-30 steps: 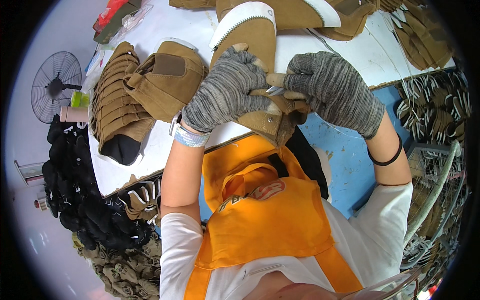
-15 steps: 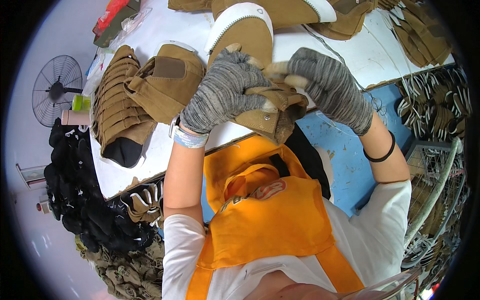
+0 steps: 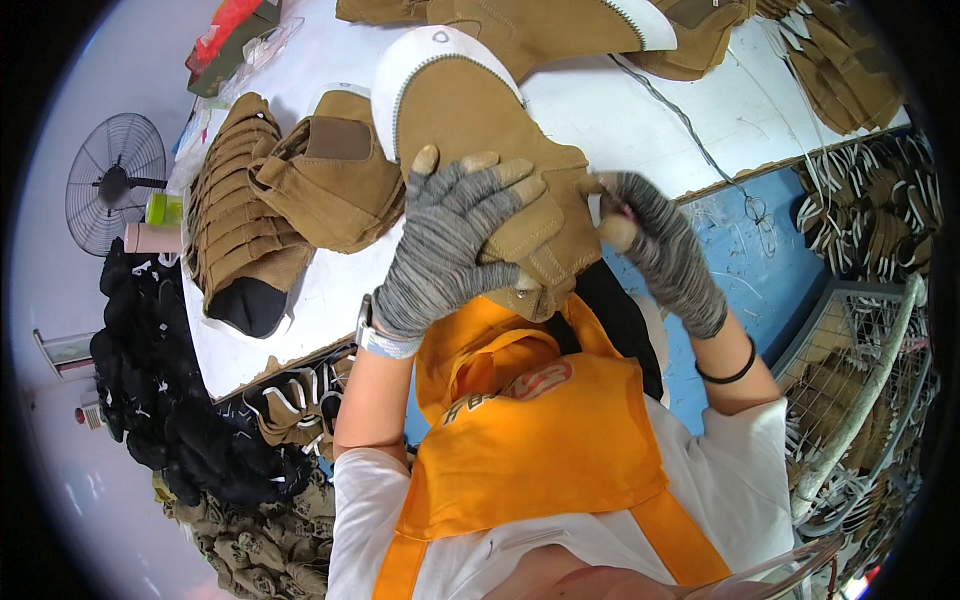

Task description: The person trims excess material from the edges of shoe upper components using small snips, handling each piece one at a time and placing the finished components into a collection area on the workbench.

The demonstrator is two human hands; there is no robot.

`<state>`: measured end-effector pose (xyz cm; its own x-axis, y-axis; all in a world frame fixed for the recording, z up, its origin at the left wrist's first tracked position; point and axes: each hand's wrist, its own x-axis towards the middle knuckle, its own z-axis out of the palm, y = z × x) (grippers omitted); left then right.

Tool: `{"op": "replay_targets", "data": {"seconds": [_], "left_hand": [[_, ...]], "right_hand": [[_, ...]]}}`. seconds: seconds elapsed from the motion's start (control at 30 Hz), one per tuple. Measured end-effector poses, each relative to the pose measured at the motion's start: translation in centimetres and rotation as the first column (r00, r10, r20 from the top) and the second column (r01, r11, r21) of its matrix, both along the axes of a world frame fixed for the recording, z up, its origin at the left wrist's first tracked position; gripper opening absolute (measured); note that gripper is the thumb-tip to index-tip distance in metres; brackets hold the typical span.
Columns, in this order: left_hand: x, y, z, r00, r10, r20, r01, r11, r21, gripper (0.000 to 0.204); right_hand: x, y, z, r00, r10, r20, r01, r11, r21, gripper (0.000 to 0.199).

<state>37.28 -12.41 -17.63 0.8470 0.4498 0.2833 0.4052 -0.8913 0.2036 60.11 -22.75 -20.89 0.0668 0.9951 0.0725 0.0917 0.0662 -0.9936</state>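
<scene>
A brown suede shoe upper [image 3: 470, 110] with a white stitched toe edge lies flattened at the table's near edge. My left hand [image 3: 450, 235], in a grey fingerless glove, holds it, fingers spread over its surface and thumb by a strap. Beside its right edge is my right hand [image 3: 655, 240], gloved alike, with fingers curled and thumb apart from the index finger. The index fingertip is close to the edge; whether it touches cannot be told. A second brown upper [image 3: 335, 180] lies left of my left hand, next to a row of nested brown uppers [image 3: 235, 200].
More brown uppers [image 3: 560, 35] lie across the far side of the white table [image 3: 620, 120]. A dark cord [image 3: 690, 125] runs over its right edge. Wire racks [image 3: 850, 380] with shoe parts stand at right. Black items [image 3: 150, 370] are piled at left, below a fan [image 3: 115, 180].
The upper has turned from folded and bunched to flat, its toe shifting left and nearer. My left fingers have spread over it. My right hand has moved nearer, its finger and thumb parting.
</scene>
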Motion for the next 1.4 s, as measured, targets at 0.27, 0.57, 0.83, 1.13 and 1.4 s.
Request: {"op": "replay_targets", "data": {"seconds": [0.27, 0.57, 0.83, 1.13, 1.4], "left_hand": [[-1.6, -2.5, -3.1, 0.996, 0.082, -0.028, -0.071, 0.960, 0.270, 0.066], [-2.4, -2.4, -5.3, 0.967, 0.206, 0.152, -0.238, 0.942, 0.235, 0.113], [-1.7, -3.0, -4.5, 0.949, 0.316, 0.006, -0.315, 0.941, 0.123, 0.100], [-1.8, -3.5, -5.4, 0.948, 0.315, 0.045, -0.317, 0.923, 0.218, 0.089], [-2.3, -3.3, -6.3, 0.948, 0.299, 0.104, -0.314, 0.932, 0.180, 0.091]], "right_hand": [[-3.4, -1.8, -2.5, 0.868, 0.042, -0.494, -0.087, 0.994, -0.068, 0.055], [-2.3, -2.1, -2.0, 0.990, 0.027, -0.138, -0.028, 1.000, -0.004, 0.042], [-1.2, 1.2, 0.0, 0.715, -0.259, 0.649, 0.061, 0.949, 0.311, 0.031], [-1.3, 2.8, 1.5, 0.579, -0.170, 0.797, -0.015, 0.976, 0.219, 0.025], [-2.3, 2.7, -1.7, 0.905, -0.203, 0.373, 0.102, 0.956, 0.274, 0.027]]}}
